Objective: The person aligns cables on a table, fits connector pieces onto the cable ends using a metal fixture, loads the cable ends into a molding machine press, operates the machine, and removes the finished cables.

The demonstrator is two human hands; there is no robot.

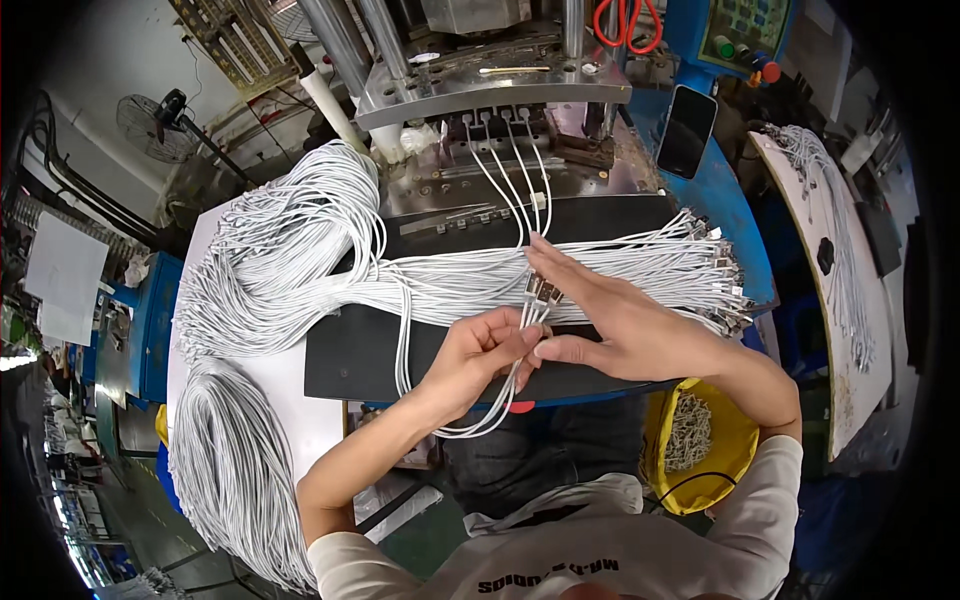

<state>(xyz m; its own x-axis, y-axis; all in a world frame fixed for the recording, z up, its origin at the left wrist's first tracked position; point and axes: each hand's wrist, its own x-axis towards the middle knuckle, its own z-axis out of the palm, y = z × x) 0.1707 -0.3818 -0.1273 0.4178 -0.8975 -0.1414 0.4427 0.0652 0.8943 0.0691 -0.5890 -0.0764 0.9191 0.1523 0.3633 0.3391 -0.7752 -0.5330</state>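
Note:
My left hand (482, 358) pinches a small bunch of white cables (500, 395) that loop down below the black mat (360, 350). Their metal connector ends (541, 291) stick up between my two hands. My right hand (610, 315) lies over the cables with fingers stretched out, its thumb and fingers touching the connectors. Both hands sit at the mat's front edge. Several white cables (510, 180) run from the moulding machine's fixture (500, 115) down toward my hands.
A large bundle of white cables (290, 250) spreads across the bench and hangs off at left (235, 470). More connector ends (720, 280) fan out at right. A yellow bin of metal parts (700, 445), a dark phone (686, 130) and another cable rack (830, 240) stand right.

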